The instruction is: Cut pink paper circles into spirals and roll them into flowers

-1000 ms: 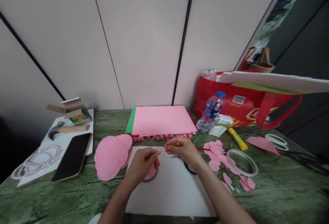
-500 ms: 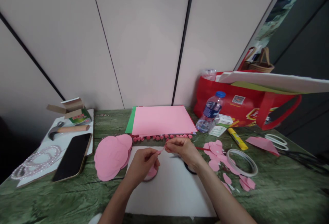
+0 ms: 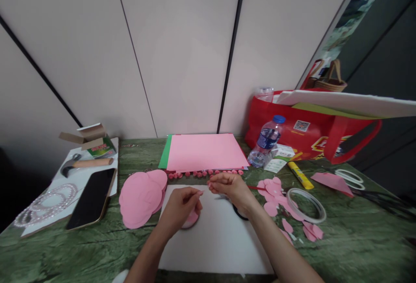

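Note:
Over the white sheet (image 3: 221,246), my left hand (image 3: 180,209) is closed, pinching a small piece of pink paper (image 3: 201,193) between thumb and forefinger. A rounded pink paper piece (image 3: 193,219) shows under its fingers, partly covered. My right hand (image 3: 231,189) is a short way to the right, its thumb and forefinger pressed together; whatever is between them is too small to name. Partly hidden beneath the right wrist lie scissors with a black handle (image 3: 240,214). A row of dark pink little balls (image 3: 199,174) runs behind both hands.
Pink paper shapes (image 3: 141,200) are stacked on the left, near a phone (image 3: 92,198) and a hammer (image 3: 91,163). To the right lie pink petals (image 3: 273,190), a tape roll (image 3: 321,213) and a yellow glue stick (image 3: 300,175). A bottle (image 3: 266,142) stands before a red bag (image 3: 292,118).
The thin pink bit that stretched between my two hands no longer spans the gap. My right fingertips are now apart from the paper in my left hand, which has barely moved.

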Demonstrator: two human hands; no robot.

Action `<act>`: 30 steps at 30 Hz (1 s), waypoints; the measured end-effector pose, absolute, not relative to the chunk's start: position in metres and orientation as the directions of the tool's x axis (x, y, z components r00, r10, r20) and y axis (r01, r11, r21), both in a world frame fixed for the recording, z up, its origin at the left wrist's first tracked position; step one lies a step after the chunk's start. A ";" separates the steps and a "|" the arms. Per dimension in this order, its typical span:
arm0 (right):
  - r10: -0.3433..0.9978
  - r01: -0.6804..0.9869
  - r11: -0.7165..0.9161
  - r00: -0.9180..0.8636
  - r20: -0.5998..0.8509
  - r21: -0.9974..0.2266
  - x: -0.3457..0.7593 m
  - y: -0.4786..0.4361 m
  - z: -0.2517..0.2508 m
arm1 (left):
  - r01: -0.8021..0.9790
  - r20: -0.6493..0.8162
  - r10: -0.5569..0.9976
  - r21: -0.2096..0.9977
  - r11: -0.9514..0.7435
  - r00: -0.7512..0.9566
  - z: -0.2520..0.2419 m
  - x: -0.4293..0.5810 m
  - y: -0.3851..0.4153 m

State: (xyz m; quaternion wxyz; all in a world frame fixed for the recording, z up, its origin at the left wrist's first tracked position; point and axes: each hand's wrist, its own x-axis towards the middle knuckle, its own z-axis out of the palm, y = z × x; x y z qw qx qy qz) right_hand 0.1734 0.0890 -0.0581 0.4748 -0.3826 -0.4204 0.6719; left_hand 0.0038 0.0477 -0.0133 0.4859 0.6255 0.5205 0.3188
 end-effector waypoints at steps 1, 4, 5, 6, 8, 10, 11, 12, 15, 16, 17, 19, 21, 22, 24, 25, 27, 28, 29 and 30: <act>0.960 -0.318 -0.199 -0.255 -0.118 -0.927 0.173 0.089 -0.058 | 0.340 -0.106 0.961 0.940 0.013 0.256 -0.013 0.004 0.048; 0.963 -0.301 -0.199 -0.237 -0.129 -0.933 0.172 0.088 -0.057 | 0.328 -0.103 0.960 0.945 0.013 0.260 -0.014 0.004 0.048; 0.965 -0.292 -0.194 -0.230 -0.128 -0.937 0.172 0.088 -0.057 | 0.321 -0.109 0.960 0.947 0.022 0.257 -0.014 0.004 0.047; 0.967 -0.284 -0.185 -0.225 -0.122 -0.941 0.172 0.088 -0.056 | 0.313 -0.118 0.960 0.949 0.034 0.253 -0.014 0.004 0.047; 0.971 -0.273 -0.161 -0.217 -0.102 -0.948 0.173 0.087 -0.056 | 0.297 -0.138 0.960 0.953 0.061 0.243 -0.014 0.004 0.047; 0.974 -0.271 -0.144 -0.209 -0.088 -0.952 0.173 0.087 -0.055 | 0.280 -0.144 0.960 0.957 0.074 0.238 -0.014 0.004 0.047; 0.975 -0.274 -0.141 -0.205 -0.086 -0.951 0.173 0.088 -0.055 | 0.273 -0.142 0.961 0.959 0.075 0.236 -0.014 0.005 0.047; 0.975 -0.280 -0.143 -0.203 -0.087 -0.949 0.173 0.088 -0.054 | 0.270 -0.138 0.963 0.960 0.072 0.233 -0.014 0.005 0.047; 0.970 -0.303 -0.166 -0.221 -0.100 -0.938 0.173 0.087 -0.053 | 0.268 -0.130 0.965 0.961 0.066 0.228 -0.014 0.005 0.047; 0.967 -0.309 -0.177 -0.231 -0.106 -0.934 0.173 0.087 -0.052 | 0.266 -0.130 0.965 0.962 0.067 0.228 -0.014 0.005 0.047; 0.964 -0.312 -0.185 -0.241 -0.111 -0.932 0.172 0.086 -0.052 | 0.263 -0.133 0.965 0.962 0.071 0.227 -0.013 0.005 0.046; 0.961 -0.315 -0.192 -0.254 -0.112 -0.929 0.173 0.086 -0.053 | 0.257 -0.147 0.964 0.962 0.087 0.220 -0.013 0.005 0.046; 0.960 -0.320 -0.187 -0.259 -0.104 -0.929 0.173 0.087 -0.055 | 0.251 -0.159 0.963 0.962 0.102 0.217 -0.012 0.006 0.046; 0.961 -0.324 -0.185 -0.258 -0.102 -0.928 0.174 0.088 -0.056 | 0.249 -0.161 0.962 0.963 0.105 0.219 -0.011 0.006 0.045; 0.962 -0.336 -0.188 -0.253 -0.104 -0.923 0.174 0.089 -0.058 | 0.248 -0.158 0.961 0.964 0.100 0.227 -0.011 0.006 0.045; 0.962 -0.341 -0.190 -0.251 -0.106 -0.920 0.174 0.090 -0.059 | 0.250 -0.153 0.961 0.964 0.094 0.230 -0.011 0.006 0.046; 0.962 -0.347 -0.197 -0.247 -0.113 -0.917 0.174 0.090 -0.058 | 0.253 -0.147 0.961 0.964 0.085 0.234 -0.010 0.005 0.046; 0.963 -0.350 -0.201 -0.243 -0.119 -0.915 0.174 0.090 -0.057 | 0.252 -0.148 0.961 0.964 0.087 0.235 -0.011 0.005 0.046; 0.963 -0.353 -0.206 -0.239 -0.124 -0.913 0.174 0.089 -0.056 | 0.250 -0.149 0.960 0.964 0.089 0.236 -0.011 0.005 0.046; 0.964 -0.357 -0.208 -0.233 -0.129 -0.910 0.173 0.088 -0.054 | 0.248 -0.150 0.960 0.965 0.090 0.237 -0.011 0.005 0.046</act>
